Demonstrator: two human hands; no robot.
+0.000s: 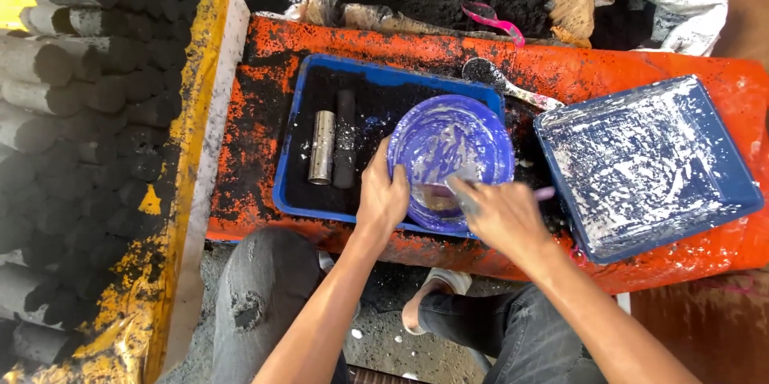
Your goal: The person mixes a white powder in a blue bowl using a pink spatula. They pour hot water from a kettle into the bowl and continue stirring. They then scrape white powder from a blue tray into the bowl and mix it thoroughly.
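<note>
- At centre frame, a round purple plastic bowl, smeared inside with whitish paste, is seen tilted on the right end of a blue rectangular tray.
- Left hand: fingers closed over the bowl's rim at about 9 o'clock, thumb outside.
- Right hand: fingers pinched together on a thin stick-like tool, its pinkish end showing at 3 o'clock of the hand; the fingertips are coated grey.
- Tray contents: loose black powder, a shiny metal cylinder and a matte black cylinder, lying side by side at 9 o'clock of the bowl.
- Second blue tray, at 3 o'clock, streaked white, flat and square-cornered.
- Orange trough, soot-stained, bearing both trays; a powder-filled spoon lies at 12 o'clock.
- Stacked black briquettes, cylindrical and crumbly-looking, at 9 o'clock.
- Risk, judged: paste could be spilled into the powder if the tilted bowl slips from the wet grip; the paste could be fouled by soot from the tray.
</note>
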